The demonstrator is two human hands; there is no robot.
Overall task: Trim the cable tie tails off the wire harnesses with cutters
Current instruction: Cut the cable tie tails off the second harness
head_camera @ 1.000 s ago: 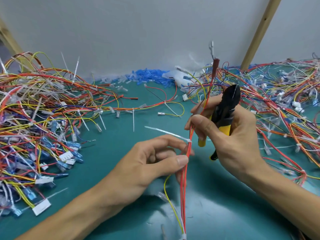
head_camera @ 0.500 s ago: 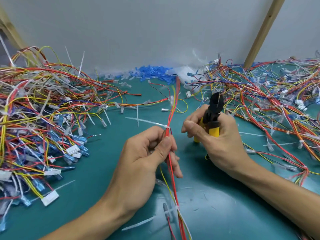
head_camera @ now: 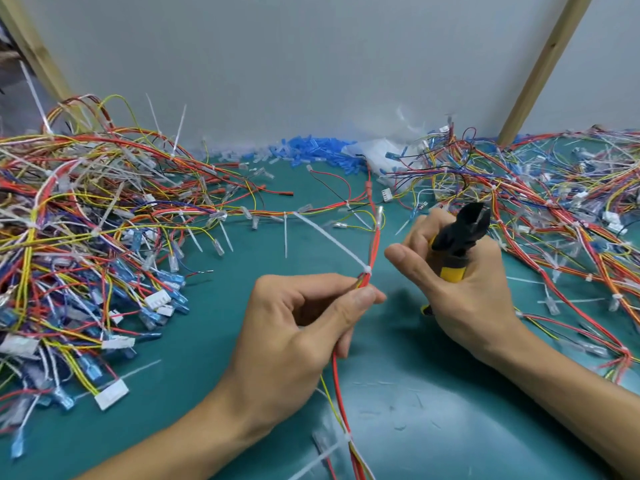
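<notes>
Tie tail [head_camera: 330, 240] angled steeper; left hand [head_camera: 294, 341] pinches harness [head_camera: 374, 244].

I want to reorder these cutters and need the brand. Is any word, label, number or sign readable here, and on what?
None can be read.
The cutters in the right hand show no legible brand.
The white connectors are too blurred to tell.
</notes>
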